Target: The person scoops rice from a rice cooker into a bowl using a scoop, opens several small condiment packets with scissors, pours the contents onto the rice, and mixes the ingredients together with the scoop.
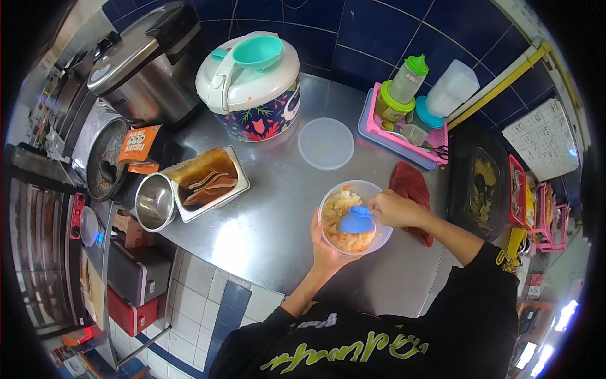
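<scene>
A translucent plastic bowl (384, 239) of rice (338, 208) with orange bits is before me, over the steel worktop. My left hand (326, 248) grips its wall from the lower left, with the thumb along the left rim. In my right hand (393, 208) is a blue plastic scoop (357, 221), pinched at its handle end. The scoop's rounded back faces up and its edge is down at the rice. Whether anything is under it is hidden. A flat round translucent lid (325, 143) lies beyond the bowl. Close to my right forearm lies a crumpled red cloth (411, 182).
A rice cooker (253, 113) bears a turquoise bowl (258, 51) on its lid. Left are a steel pan (210, 182) of brown sauce and a steel cup (155, 201). Squeeze bottles (409, 78) stand in a pink basket (378, 111); a black tub (473, 142) is at right.
</scene>
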Demonstrator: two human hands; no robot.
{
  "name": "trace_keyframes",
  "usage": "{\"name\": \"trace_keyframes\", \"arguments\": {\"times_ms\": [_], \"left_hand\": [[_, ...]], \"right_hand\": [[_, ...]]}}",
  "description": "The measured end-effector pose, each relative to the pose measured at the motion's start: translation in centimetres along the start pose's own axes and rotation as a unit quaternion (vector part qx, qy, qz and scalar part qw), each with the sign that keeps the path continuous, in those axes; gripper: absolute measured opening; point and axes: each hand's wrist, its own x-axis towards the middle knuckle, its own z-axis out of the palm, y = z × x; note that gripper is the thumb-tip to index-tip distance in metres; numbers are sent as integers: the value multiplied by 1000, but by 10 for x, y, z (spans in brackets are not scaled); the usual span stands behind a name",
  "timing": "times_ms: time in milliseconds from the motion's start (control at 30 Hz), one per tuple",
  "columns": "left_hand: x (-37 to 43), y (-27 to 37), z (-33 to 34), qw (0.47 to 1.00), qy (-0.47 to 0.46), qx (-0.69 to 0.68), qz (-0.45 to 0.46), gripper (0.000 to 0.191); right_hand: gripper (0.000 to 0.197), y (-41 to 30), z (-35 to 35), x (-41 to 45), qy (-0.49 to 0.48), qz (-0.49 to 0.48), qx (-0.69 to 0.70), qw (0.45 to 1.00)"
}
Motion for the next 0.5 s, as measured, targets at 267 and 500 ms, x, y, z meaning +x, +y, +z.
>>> {"name": "trace_keyframes", "arguments": {"times_ms": [267,500], "left_hand": [[7,19,-5,998,-27,53,2,120],[8,15,-9,999,2,40,26,118]], "right_hand": [[15,-1,1,-14,-184,365,435,802],[13,-25,-33,-31,-69,337,418,841]]}}
